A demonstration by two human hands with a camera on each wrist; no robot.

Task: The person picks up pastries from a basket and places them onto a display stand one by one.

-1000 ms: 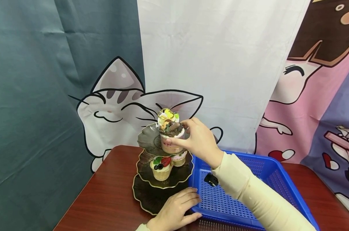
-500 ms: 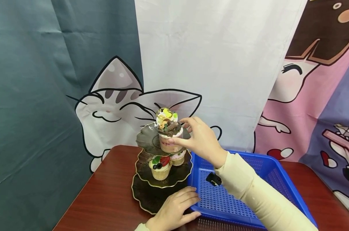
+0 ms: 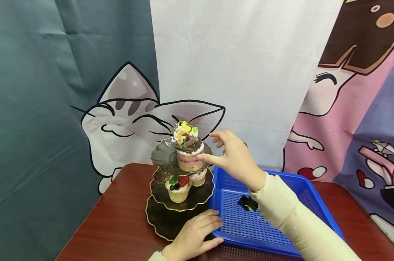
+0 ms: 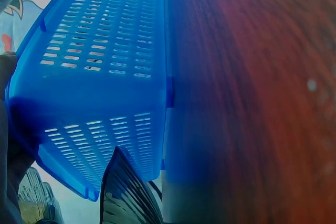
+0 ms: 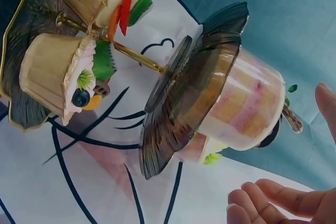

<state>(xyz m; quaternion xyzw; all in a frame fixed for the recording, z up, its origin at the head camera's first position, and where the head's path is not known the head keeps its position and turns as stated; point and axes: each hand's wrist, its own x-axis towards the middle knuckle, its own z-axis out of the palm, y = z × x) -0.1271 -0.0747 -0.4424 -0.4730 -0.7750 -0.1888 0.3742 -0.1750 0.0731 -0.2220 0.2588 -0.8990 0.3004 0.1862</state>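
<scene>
A three-tier stand of dark scalloped plates with gold rims (image 3: 161, 217) stands on the table. Its top plate (image 3: 164, 156) bears a clear-sided layered dessert cup (image 3: 189, 162) with chocolate topping; a yellow-topped dessert (image 3: 186, 128) sits behind it. My right hand (image 3: 237, 157) is right beside the cup, thumb and fingers spread; the right wrist view shows them apart from the cup (image 5: 249, 100). My left hand (image 3: 191, 235) rests with extended fingers on the near left corner of the blue basket (image 3: 249, 241).
Two cupcakes, one with berries (image 3: 178, 192) and one with pink cream (image 3: 198, 178), sit on the middle plate. A small black object (image 3: 248, 203) lies in the basket. A printed curtain (image 3: 249, 65) hangs behind the wooden table (image 3: 105, 217).
My right hand has let go of the chocolate-topped dessert cup and drawn a little to the right. The cup stays on the top plate; my left hand stays at the basket corner.
</scene>
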